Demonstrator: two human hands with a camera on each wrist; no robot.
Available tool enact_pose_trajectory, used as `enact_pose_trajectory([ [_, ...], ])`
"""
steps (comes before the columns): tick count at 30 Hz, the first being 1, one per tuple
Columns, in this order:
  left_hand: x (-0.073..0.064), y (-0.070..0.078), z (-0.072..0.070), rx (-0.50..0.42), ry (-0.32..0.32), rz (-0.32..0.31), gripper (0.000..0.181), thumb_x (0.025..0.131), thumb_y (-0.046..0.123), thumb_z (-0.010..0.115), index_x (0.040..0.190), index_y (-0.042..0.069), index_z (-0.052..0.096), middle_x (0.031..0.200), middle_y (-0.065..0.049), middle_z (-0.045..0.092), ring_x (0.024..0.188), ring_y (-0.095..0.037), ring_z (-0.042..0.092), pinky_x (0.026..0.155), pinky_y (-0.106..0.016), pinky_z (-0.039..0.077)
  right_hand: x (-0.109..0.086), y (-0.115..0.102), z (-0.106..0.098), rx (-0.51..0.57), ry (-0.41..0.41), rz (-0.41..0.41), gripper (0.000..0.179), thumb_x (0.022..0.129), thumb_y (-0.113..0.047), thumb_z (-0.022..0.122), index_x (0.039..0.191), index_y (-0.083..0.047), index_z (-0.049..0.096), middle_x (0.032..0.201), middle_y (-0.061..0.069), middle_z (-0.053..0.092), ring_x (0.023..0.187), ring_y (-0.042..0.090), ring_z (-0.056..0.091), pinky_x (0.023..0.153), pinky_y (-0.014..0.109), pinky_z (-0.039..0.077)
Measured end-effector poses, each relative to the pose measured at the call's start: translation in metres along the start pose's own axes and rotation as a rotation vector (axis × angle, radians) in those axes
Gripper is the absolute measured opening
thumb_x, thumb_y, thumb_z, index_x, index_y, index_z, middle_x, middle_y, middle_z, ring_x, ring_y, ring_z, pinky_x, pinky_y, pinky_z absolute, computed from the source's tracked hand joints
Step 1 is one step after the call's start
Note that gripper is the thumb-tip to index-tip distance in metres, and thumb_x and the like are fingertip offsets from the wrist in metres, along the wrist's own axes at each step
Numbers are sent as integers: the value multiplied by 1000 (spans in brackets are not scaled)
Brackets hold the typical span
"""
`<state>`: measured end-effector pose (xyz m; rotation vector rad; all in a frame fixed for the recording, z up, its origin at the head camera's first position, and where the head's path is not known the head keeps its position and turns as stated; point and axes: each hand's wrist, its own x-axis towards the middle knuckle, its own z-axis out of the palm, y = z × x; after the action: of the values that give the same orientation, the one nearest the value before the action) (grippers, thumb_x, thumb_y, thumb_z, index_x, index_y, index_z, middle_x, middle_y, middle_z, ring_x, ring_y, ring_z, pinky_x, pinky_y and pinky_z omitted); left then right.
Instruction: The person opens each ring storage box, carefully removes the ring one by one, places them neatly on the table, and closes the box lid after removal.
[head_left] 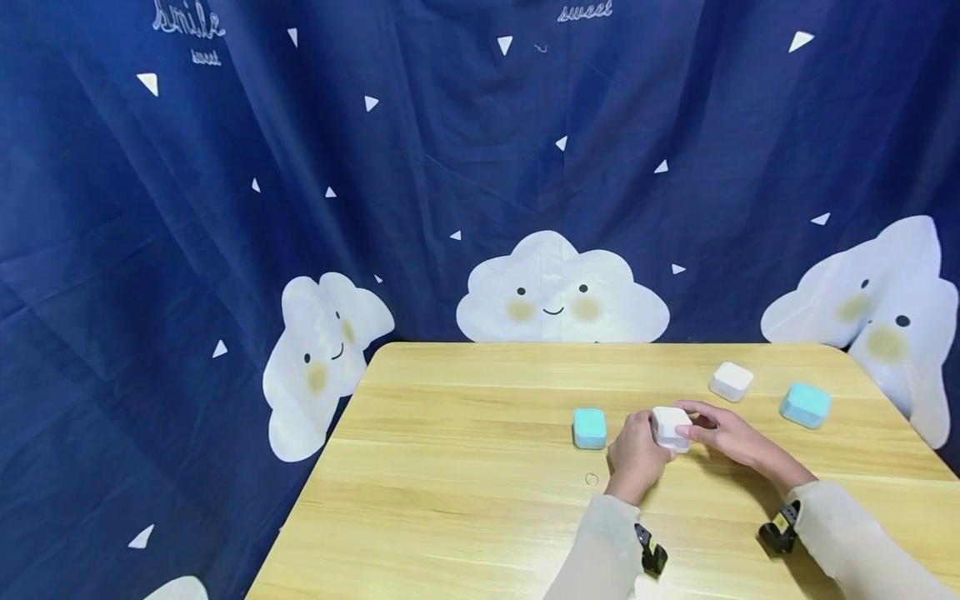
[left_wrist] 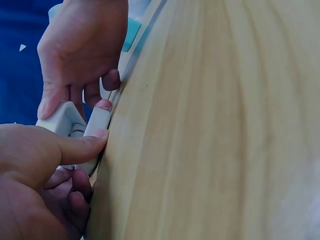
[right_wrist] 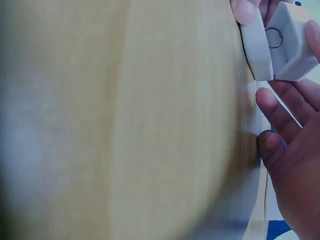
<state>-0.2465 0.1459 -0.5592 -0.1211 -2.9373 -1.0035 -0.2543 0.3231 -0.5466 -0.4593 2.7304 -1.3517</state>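
A small white ring box [head_left: 669, 421] is parted into two pieces, upper piece tilted up from the lower. My left hand [head_left: 635, 454] grips the lower piece [right_wrist: 256, 47], its thumb [left_wrist: 82, 147] lying across the edge near the tabletop. My right hand [head_left: 731, 435] pinches the upper piece [right_wrist: 298, 42] between thumb and fingers; its other fingers show uncurled in the right wrist view. Between the pieces a thin metal ring [right_wrist: 276, 38] is visible, and a bit of it also shows in the left wrist view.
Another thin ring [head_left: 592, 479] lies on the wooden table [head_left: 450, 433] near my left wrist. A turquoise box [head_left: 589, 429] is left of my hands. Beyond my right hand sit a white box [head_left: 731, 381] and a second turquoise box [head_left: 806, 405]. A blue curtain [head_left: 420, 183] hangs behind.
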Motion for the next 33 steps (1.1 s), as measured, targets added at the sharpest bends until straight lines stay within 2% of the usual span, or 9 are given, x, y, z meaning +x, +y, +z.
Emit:
enact_pose_trajectory([
  [7, 1, 0, 0, -13, -6, -11, 61, 63, 35, 88, 117, 33, 60, 102, 16, 60, 84, -8, 59, 67, -30, 42, 6, 2, -3, -1, -16, 67, 53, 96, -29, 56, 136, 3, 46, 112, 15, 60, 87, 10, 54, 68, 25, 46],
  [14, 2, -2, 2, -17, 2, -20, 61, 62, 36, 88, 115, 34, 60, 101, 17, 59, 82, -7, 59, 65, -30, 42, 10, 4, -2, 52, -10, 102, 54, 98, -35, 51, 136, 3, 47, 118, 18, 60, 91, 12, 55, 74, 26, 42],
  [17, 2, -1, 2, -23, 6, -26, 62, 61, 34, 89, 115, 34, 60, 100, 17, 60, 82, -7, 59, 65, -30, 41, 11, 2, -3, 92, -9, 128, 54, 99, -36, 49, 136, 3, 46, 105, 15, 63, 87, 12, 55, 75, 26, 40],
  [22, 2, 0, 2, -26, 8, -42, 62, 60, 31, 90, 114, 32, 60, 97, 16, 59, 80, -8, 58, 66, -30, 41, 15, 1, -2, 188, 7, 199, 57, 98, -40, 49, 133, 6, 47, 72, 12, 57, 57, 16, 48, 52, 29, 39],
  [25, 2, 1, 2, -27, 5, -53, 62, 59, 30, 90, 114, 32, 60, 94, 16, 58, 78, -8, 58, 66, -30, 40, 17, 1, -2, 180, 18, 226, 61, 97, -43, 50, 132, 7, 47, 68, 9, 56, 50, 15, 42, 43, 31, 34],
  [30, 3, 1, 3, -24, 6, -63, 63, 58, 30, 90, 114, 33, 60, 92, 17, 57, 76, -8, 58, 66, -29, 40, 20, 5, -2, 147, 21, 268, 69, 95, -50, 49, 136, 5, 44, 69, 10, 57, 50, 14, 42, 43, 30, 35],
  [33, 3, 0, 3, -27, 11, -65, 63, 58, 30, 90, 113, 33, 61, 92, 17, 57, 76, -8, 58, 65, -29, 40, 21, 6, -1, 137, 24, 263, 69, 96, -50, 48, 137, 5, 43, 70, 11, 59, 50, 14, 43, 43, 31, 36],
])
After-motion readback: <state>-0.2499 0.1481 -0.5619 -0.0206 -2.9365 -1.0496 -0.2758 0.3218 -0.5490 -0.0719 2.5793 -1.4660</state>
